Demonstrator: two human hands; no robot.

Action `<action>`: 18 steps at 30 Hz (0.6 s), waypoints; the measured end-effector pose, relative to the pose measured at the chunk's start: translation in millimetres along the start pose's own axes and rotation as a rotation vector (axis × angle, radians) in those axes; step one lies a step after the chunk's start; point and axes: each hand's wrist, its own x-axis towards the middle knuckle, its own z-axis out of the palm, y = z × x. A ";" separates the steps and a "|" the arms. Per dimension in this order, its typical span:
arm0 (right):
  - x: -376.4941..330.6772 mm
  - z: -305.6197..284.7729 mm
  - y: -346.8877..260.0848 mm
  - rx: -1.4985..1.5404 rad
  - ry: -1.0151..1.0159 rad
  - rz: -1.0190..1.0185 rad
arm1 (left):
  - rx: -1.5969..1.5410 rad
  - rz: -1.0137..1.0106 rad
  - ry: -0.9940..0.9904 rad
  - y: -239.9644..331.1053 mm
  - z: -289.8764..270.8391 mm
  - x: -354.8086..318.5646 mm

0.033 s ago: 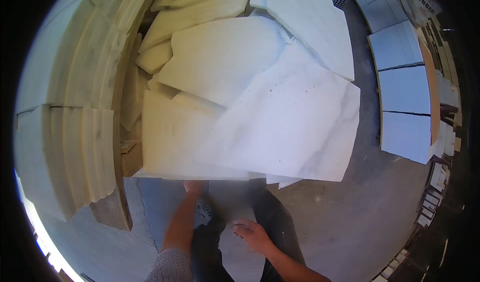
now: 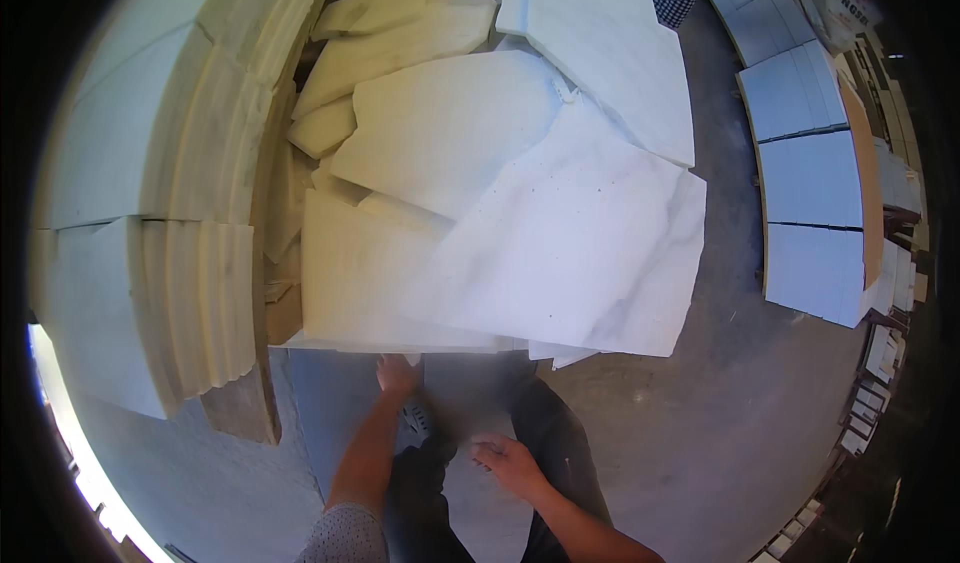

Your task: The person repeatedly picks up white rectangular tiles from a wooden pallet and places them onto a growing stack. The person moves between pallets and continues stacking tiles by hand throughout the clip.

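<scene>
Hands at the near edge of a stack of broken marble slabs

The big white slab (image 2: 580, 253) lies topmost on the pile, front edge overhanging. The left hand (image 2: 397, 373) reaches under that edge, its grip hidden, so I cannot tell. The right hand (image 2: 508, 461) hovers open, apart, above the grey floor (image 2: 720, 433).

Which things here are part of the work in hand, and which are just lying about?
In hand:
- left hand, at the near edge of the pile
- right hand, free, held low
- big white marble slab topping the pile

Lying about:
- stacked pale slabs on the left
- grey tiles on the right
- concrete floor
</scene>
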 end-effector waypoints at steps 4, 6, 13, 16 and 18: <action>7.8 -10.5 23.6 -0.040 0.026 0.000 | -0.247 0.166 0.071 23.9 -80.2 -124.6; 10.7 -17.3 41.7 -0.228 0.055 -0.132 | -0.233 0.362 0.181 44.3 -141.2 -187.4; -70.3 -47.9 32.0 -0.437 -0.068 -0.112 | -0.172 0.609 0.302 143.9 -359.2 -329.9; -110.4 -65.8 3.3 -0.345 -0.039 -0.090 | -0.152 0.657 0.557 188.6 -410.5 -307.0; -123.9 -82.0 -17.1 -0.315 -0.019 -0.094 | -0.143 0.596 0.607 214.4 -432.8 -272.4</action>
